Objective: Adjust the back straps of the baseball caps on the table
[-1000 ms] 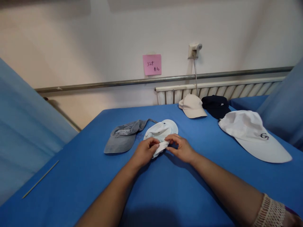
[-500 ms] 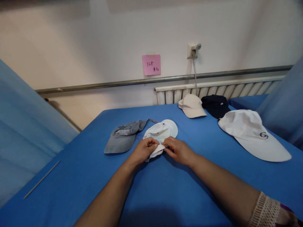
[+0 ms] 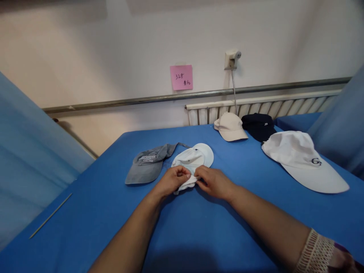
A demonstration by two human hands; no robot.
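Observation:
A pale white baseball cap (image 3: 190,156) lies on the blue-covered table (image 3: 113,216), its brim pointing away to the upper right. The near edge of the cap, at its band, is pinched between the fingers of my left hand (image 3: 174,179). From the other side my right hand (image 3: 214,182) grips the same edge, a short way to the right. Part of the near edge is hidden behind my fingers. Just left of this cap rests a grey baseball cap (image 3: 148,167) with lettering on its front, its strap end close to the white cap.
Towards the back right sit a beige cap (image 3: 231,127) and a dark navy cap (image 3: 258,127). Nearer, at right, is a large white cap (image 3: 298,161) with a letter logo. A thin stick (image 3: 50,216) lies at far left. Behind the table are a radiator (image 3: 273,104) and a pipe (image 3: 142,100).
Both hands stay at the cap's near edge. The pinched fold has shifted slightly, and the fingers of my right hand have moved a little on it. The other caps have not moved.

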